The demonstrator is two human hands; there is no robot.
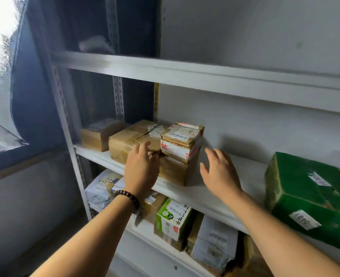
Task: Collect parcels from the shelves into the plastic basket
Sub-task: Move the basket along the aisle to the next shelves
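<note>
Both forearms lead; left hand (141, 170) and right hand (219, 172), spread and empty, flank my stacked parcels (180, 154) at 12 o'clock on middle shelf (211, 193); I advise clamping the lower box; basket unseen.

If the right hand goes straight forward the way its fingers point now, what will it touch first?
Probably the right side of the taped parcel stack. The right hand is open, its fingers aimed up and slightly left beside the stack. Depth is unclear; it might pass alongside to the wall.
</note>
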